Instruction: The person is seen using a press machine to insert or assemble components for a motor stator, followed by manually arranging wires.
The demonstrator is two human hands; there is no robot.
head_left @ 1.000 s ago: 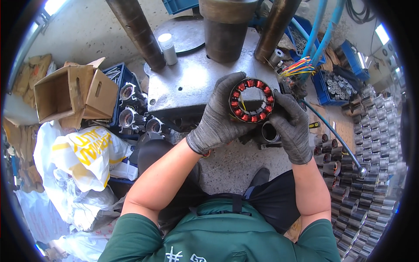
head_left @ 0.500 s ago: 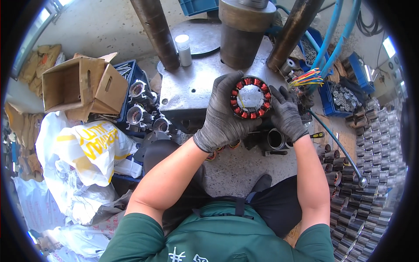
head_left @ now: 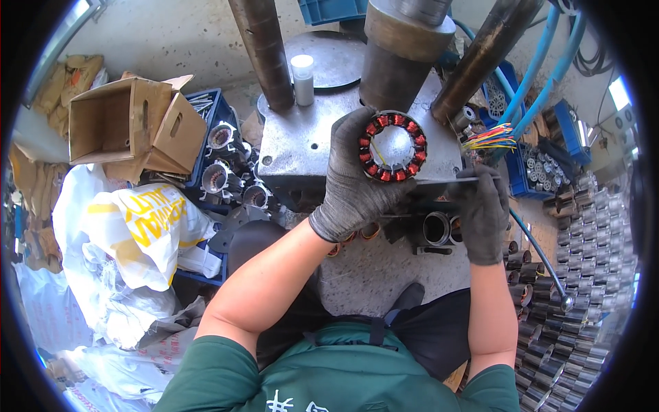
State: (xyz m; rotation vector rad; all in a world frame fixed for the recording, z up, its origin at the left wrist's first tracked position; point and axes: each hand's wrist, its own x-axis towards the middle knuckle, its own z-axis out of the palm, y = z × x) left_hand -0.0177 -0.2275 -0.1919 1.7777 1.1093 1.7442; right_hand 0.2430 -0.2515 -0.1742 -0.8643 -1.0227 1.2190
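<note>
My left hand (head_left: 353, 185), in a grey glove, grips a ring-shaped motor stator (head_left: 400, 176) from its left side. Red copper coils line the ring, its open middle faces up at me, and a thin yellow wire crosses the opening. My right hand (head_left: 486, 213), gloved too, is apart from the stator, to its right past the front edge of the metal press table (head_left: 292, 147). Its fingers are curled and smeared by motion. A thin pale strip shows at the fingertips, too blurred to name.
Steel columns (head_left: 264, 55) and a thick ram (head_left: 405, 55) rise behind the stator. A white bottle (head_left: 303, 81) stands on the table. Motor housings (head_left: 220, 177) and a cardboard box (head_left: 113, 130) are at left. Stacked metal cylinders (head_left: 583, 261) and coloured wires (head_left: 491, 139) are at right.
My right hand has left the stator's right side and moved right and towards me, its fingers now curled. The left hand keeps the stator in nearly the same place.
</note>
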